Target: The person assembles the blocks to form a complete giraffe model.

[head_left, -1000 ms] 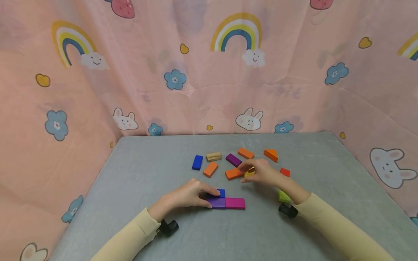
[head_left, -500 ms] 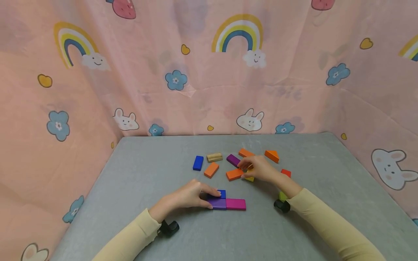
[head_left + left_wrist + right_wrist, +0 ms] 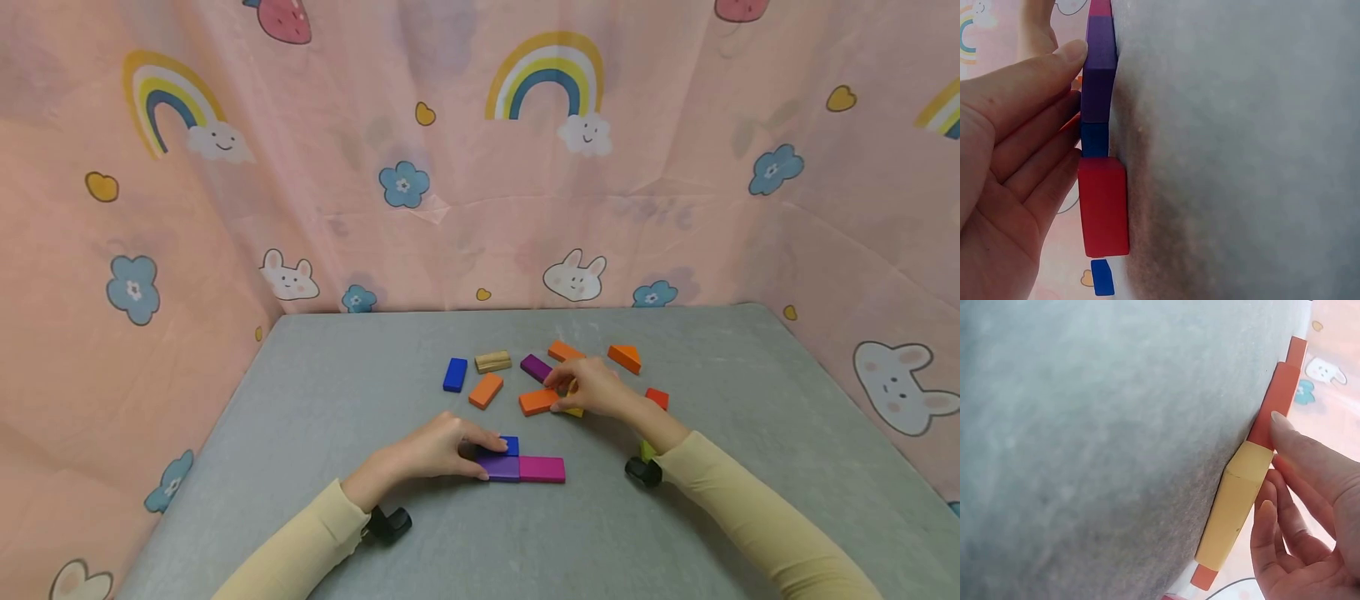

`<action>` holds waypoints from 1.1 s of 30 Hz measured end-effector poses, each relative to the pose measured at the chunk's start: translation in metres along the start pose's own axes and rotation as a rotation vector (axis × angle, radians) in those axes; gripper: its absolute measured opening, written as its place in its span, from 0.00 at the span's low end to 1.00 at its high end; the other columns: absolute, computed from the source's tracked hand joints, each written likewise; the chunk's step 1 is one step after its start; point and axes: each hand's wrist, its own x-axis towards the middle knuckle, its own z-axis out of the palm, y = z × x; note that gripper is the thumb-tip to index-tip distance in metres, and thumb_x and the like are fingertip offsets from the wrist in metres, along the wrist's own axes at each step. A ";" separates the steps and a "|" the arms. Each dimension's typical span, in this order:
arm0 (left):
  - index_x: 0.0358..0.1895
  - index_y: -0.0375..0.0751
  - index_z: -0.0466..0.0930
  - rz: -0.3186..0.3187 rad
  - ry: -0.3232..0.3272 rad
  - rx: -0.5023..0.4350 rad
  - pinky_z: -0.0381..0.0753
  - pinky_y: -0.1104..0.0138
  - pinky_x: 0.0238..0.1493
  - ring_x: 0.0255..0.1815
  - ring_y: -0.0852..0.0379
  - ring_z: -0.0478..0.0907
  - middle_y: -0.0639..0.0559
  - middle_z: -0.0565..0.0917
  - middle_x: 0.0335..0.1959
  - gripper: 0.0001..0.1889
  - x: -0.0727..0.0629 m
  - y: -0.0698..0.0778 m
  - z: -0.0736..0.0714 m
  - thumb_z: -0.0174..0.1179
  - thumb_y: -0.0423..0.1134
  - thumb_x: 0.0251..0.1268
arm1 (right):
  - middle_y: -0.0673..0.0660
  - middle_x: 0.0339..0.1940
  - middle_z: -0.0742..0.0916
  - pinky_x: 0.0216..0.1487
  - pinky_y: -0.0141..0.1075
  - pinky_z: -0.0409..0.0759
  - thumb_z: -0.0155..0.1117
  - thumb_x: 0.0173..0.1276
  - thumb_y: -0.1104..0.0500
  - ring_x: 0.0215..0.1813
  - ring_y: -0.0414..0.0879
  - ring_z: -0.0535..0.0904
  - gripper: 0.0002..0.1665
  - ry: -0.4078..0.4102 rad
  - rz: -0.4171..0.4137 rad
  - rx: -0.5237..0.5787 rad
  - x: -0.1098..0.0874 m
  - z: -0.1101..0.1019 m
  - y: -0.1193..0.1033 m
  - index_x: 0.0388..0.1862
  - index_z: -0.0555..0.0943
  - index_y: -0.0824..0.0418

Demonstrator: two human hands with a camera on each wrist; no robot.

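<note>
My left hand (image 3: 435,447) pinches a purple block (image 3: 502,471) and the blue block (image 3: 512,445) behind it, thumb at the front and index fingertip on the blue one. A magenta block (image 3: 542,469) lies end to end with the purple one. Close to the palm in the left wrist view is a red block (image 3: 1104,206), hidden from the head view. My right hand (image 3: 598,390) pinches the near end of an orange block (image 3: 536,402) between thumb and index finger. Partly covered by that hand, a yellow block (image 3: 1229,515) with a sloped end touches the orange one.
Around the right hand lie a purple block (image 3: 536,367), an orange triangle (image 3: 625,358), a red block (image 3: 657,398) and a partly hidden green block (image 3: 647,450). Further left are a blue block (image 3: 454,375), wooden-coloured pieces (image 3: 492,362) and another orange block (image 3: 486,390). A patterned curtain (image 3: 465,233) borders the grey table (image 3: 360,375).
My right hand has shifted slightly left and away from me, and its thumb and index finger have closed on the orange block. The left hand has stayed on its blocks.
</note>
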 end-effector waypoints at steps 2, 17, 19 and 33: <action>0.56 0.52 0.81 0.002 0.000 0.004 0.73 0.71 0.60 0.60 0.68 0.74 0.61 0.81 0.56 0.22 0.000 0.000 0.000 0.68 0.45 0.55 | 0.53 0.38 0.87 0.41 0.39 0.81 0.76 0.52 0.57 0.39 0.47 0.80 0.18 -0.006 0.001 -0.019 0.000 0.000 0.000 0.42 0.85 0.60; 0.56 0.51 0.81 -0.001 -0.006 0.004 0.72 0.70 0.61 0.60 0.68 0.74 0.61 0.81 0.56 0.22 0.001 0.003 -0.002 0.68 0.44 0.55 | 0.51 0.39 0.87 0.44 0.39 0.80 0.76 0.52 0.54 0.41 0.45 0.80 0.17 -0.051 0.021 -0.037 0.003 -0.001 -0.001 0.40 0.85 0.58; 0.56 0.52 0.81 -0.001 -0.006 0.007 0.73 0.70 0.61 0.60 0.68 0.74 0.61 0.81 0.56 0.22 0.001 0.002 -0.001 0.68 0.45 0.55 | 0.51 0.39 0.87 0.44 0.39 0.80 0.75 0.53 0.53 0.41 0.45 0.80 0.17 -0.060 0.027 -0.029 0.004 -0.001 -0.002 0.40 0.85 0.58; 0.56 0.53 0.81 -0.007 -0.005 -0.009 0.72 0.70 0.61 0.60 0.69 0.74 0.63 0.80 0.56 0.22 0.000 0.001 0.001 0.69 0.44 0.55 | 0.47 0.33 0.86 0.35 0.28 0.79 0.76 0.52 0.50 0.33 0.39 0.78 0.17 -0.055 0.025 0.004 -0.017 0.000 -0.019 0.38 0.84 0.56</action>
